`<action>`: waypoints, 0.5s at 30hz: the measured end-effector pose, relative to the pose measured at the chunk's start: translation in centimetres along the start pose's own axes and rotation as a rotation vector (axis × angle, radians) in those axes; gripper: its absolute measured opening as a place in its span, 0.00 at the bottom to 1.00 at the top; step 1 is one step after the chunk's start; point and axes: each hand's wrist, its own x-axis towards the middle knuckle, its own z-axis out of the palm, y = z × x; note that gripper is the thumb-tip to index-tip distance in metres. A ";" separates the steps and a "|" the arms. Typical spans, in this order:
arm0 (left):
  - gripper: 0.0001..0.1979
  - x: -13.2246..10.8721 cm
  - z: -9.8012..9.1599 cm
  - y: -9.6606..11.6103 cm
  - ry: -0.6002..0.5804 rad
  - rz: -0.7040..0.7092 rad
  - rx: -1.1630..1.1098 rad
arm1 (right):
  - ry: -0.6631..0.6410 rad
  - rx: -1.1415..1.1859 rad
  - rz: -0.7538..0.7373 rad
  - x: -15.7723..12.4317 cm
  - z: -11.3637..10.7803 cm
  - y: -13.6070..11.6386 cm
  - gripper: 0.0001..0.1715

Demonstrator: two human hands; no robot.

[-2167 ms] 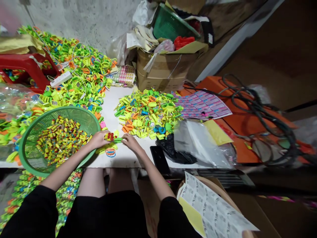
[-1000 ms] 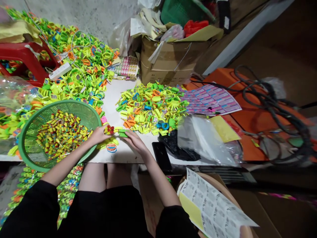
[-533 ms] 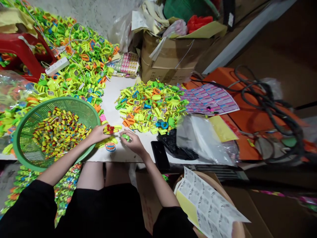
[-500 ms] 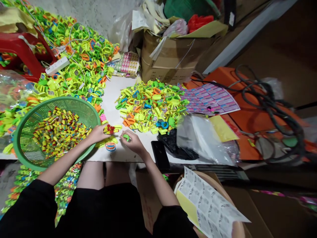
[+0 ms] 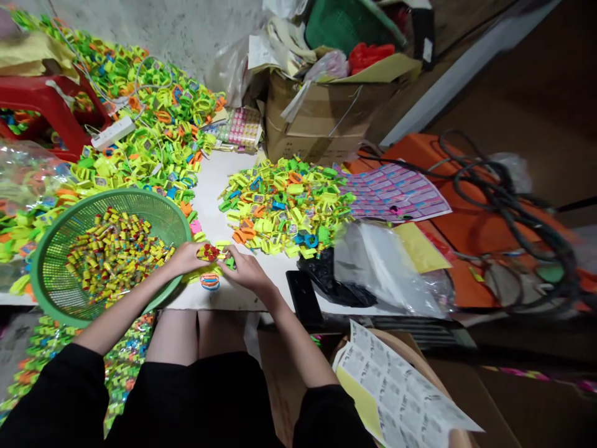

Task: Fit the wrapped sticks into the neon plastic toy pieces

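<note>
My left hand [image 5: 187,256] is closed around several small yellow tubes with red ends [image 5: 209,252], just past the rim of the green basket [image 5: 37,274]. Many more such tubes [image 5: 116,255] lie in that basket. Against the held tubes, my right hand [image 5: 245,269] pinches a small green plastic piece [image 5: 229,262]; its exact shape is partly covered by the fingers. Below the hands, blue and orange bands [image 5: 209,282] lie on the white table [image 5: 212,180].
A heap of coloured plastic toy watches [image 5: 289,205] lies beyond my right hand. A larger heap [image 5: 153,137] spreads at the back left, by a red stool [image 5: 41,106]. A black phone [image 5: 303,297], clear plastic bags [image 5: 387,261] and a cardboard box [image 5: 317,118] are to the right.
My right hand has moved left with the green piece and now meets the tubes in my left hand. The view has shifted slightly.
</note>
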 end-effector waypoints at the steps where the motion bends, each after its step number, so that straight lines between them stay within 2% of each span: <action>1: 0.13 0.0 0.0 -0.1 -0.003 -0.003 0.007 | -0.014 -0.005 -0.004 0.0 0.0 0.0 0.16; 9: 0.11 -0.1 -0.2 -0.3 0.003 0.014 -0.104 | -0.001 0.044 -0.060 0.1 -0.2 -0.1 0.13; 15: 0.12 0.0 -0.8 -0.3 -0.067 -0.005 -0.143 | 0.003 0.091 -0.131 0.2 -0.2 0.2 0.14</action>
